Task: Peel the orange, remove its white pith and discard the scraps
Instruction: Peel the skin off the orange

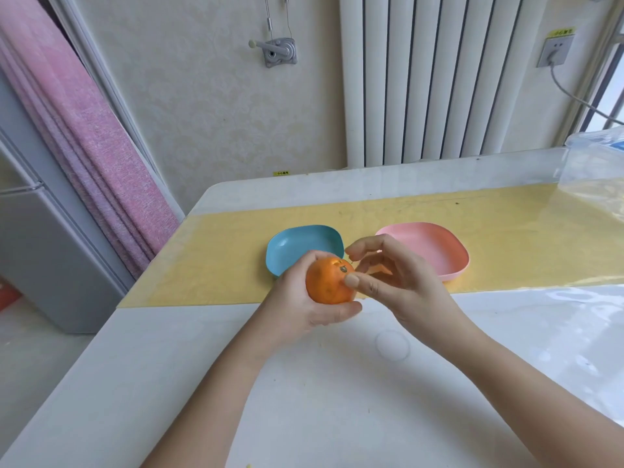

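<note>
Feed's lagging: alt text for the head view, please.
A left hand grips a round, mostly unpeeled orange above a white table, while the thumb of the right hand presses its peel beside the stem. Behind them, an empty blue plastic dish and an empty pink plastic dish sit side by side on a yellow runner.

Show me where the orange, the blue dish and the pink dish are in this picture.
orange [329, 282]: head view, on the peel facing the camera.
blue dish [297, 243]: head view, on its bare inner floor.
pink dish [435, 246]: head view, on its bare inner floor.
</note>
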Tool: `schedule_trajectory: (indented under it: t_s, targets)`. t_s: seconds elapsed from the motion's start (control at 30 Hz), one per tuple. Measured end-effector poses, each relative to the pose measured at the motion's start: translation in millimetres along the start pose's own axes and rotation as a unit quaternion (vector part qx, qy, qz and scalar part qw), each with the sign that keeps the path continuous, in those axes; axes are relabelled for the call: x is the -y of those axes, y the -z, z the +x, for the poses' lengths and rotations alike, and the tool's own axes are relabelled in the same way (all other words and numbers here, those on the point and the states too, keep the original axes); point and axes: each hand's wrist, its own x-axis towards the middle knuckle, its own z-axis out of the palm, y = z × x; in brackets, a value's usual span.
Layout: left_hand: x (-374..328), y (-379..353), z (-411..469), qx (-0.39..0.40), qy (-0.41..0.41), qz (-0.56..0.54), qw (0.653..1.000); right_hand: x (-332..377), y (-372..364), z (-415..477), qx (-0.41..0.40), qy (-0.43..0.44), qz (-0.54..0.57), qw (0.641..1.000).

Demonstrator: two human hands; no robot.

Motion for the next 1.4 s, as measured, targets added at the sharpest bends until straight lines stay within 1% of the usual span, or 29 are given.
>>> schedule_trajectory:
  t_s: [0.03, 0.1, 0.17, 0.23, 0.3, 0.37, 0.43, 0.57, 0.63, 0.7, 0.8, 0.9, 1.0, 1.23, 1.4]
  targets:
    - [1, 0, 0, -0.023, -0.003, 0.028, 0.999, -1, 0, 1, -0.013, -0.013, 0.002, 1.000]
    - [1, -2, -1, -0.042, -0.018, 0.058, 0.997, -3, -2, 0, -0.033, -0.024, 0.003, 0.999]
    - [-2, -5, -2, -0.057, -0.032, 0.073, 0.995, -5, -2, -1, -0.039, -0.007, -0.014, 0.999]
    - [-5, -6, -3, -0.067, -0.043, 0.087, 0.993, -6, 0, -2, -0.034, 0.053, -0.093, 0.994]
    - [-6, -6, -4, -0.063, -0.050, 0.083, 0.993, -8, 1, -4, -0.043, 0.135, -0.182, 0.973]
    - [-7, -5, -6, -0.052, -0.051, 0.064, 0.995, -9, -1, -6, -0.066, 0.185, -0.217, 0.956]
    - [-7, -3, -6, -0.051, -0.046, 0.053, 0.996, -9, -1, -5, -0.074, 0.199, -0.227, 0.951]
    - [-6, -2, -6, -0.065, -0.044, 0.069, 0.995, -7, -3, 0, -0.029, 0.173, -0.241, 0.955]
    - [-7, -4, -6, -0.069, -0.047, 0.071, 0.994, -6, -7, 2, -0.017, 0.172, -0.257, 0.951]
    - [-10, -4, -6, -0.038, -0.053, 0.039, 0.997, -5, -11, 4, -0.036, 0.180, -0.267, 0.946]
    - [-15, -4, -8, 0.021, -0.046, -0.023, 0.998, -4, -18, 6, -0.092, 0.175, -0.257, 0.946]
    - [-17, -6, -10, 0.051, -0.030, -0.066, 0.996, 0, -23, 7, -0.101, 0.153, -0.240, 0.953]
    - [-19, -7, -11, 0.068, -0.022, -0.088, 0.994, 2, -22, 6, -0.088, 0.138, -0.213, 0.963]
    - [-17, -8, -12, 0.086, -0.014, -0.114, 0.990, 8, -19, 2, -0.045, 0.137, -0.157, 0.977]
    - [-14, -7, -11, 0.100, 0.002, -0.123, 0.987, 11, -14, 1, -0.012, 0.111, -0.116, 0.987]
